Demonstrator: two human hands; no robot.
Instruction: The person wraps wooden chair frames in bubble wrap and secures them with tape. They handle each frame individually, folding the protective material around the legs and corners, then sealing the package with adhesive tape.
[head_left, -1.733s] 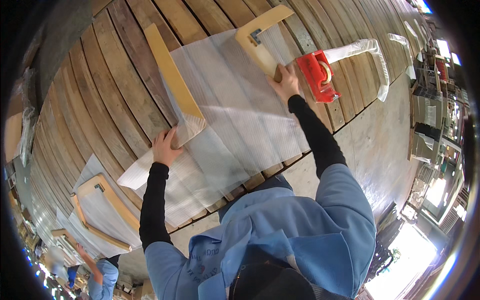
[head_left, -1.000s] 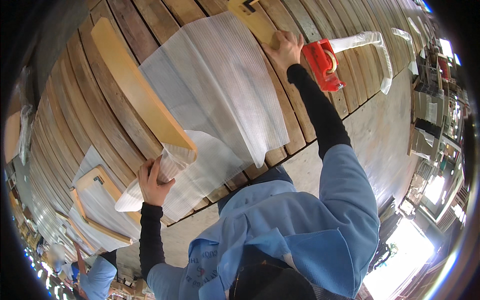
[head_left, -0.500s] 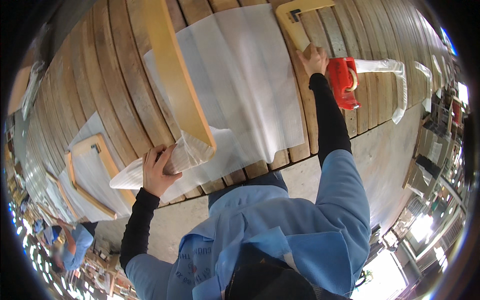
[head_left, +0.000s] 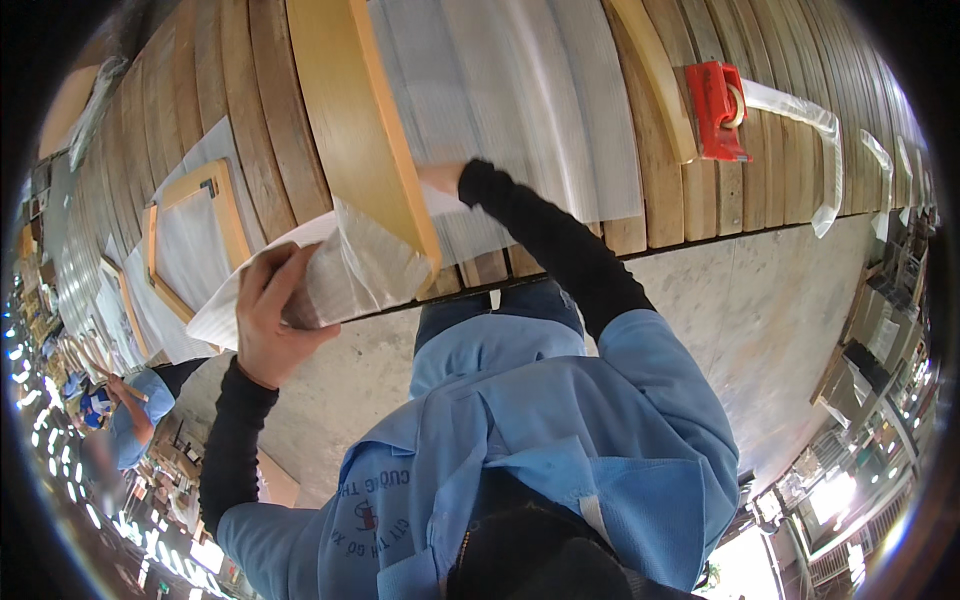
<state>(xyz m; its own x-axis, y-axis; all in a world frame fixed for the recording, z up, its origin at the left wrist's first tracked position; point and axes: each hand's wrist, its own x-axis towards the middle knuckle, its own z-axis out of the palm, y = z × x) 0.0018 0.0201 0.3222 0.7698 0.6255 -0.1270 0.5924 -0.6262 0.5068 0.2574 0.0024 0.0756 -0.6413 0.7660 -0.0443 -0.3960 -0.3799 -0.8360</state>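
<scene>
A: From the head view, what does each hand have?

B: The left hand (head_left: 268, 325) has its grip closed on the near edge of the white foam wrapping sheet (head_left: 520, 100), thumb on top and fingers curled under, folding it up over the end of the wooden frame (head_left: 355, 130). The frame lies on the slatted wooden bench (head_left: 250, 120) with its near end at the bench's front edge, the sheet under it and spread away to the right.

A: And the right hand?

B: The right hand (head_left: 440, 178) reaches across to the frame's inner edge. Its fingers are hidden behind the wood, so I cannot tell how far its grip is closed or whether it holds the sheet or the frame.

A: How would you do this fold well?

B: I'd judge the sheet should be pulled taut and flat against the wood before the corner is creased, the right hand pinning the frame so it cannot slide off the edge.

A: Anything else around?

B: A red tape dispenser (head_left: 718, 108) sits on the bench well to the right, a clear plastic strip (head_left: 800, 110) trailing from it. Another wrapped frame (head_left: 190, 240) lies to the left, and another worker in blue (head_left: 135, 420) stands further left.
</scene>
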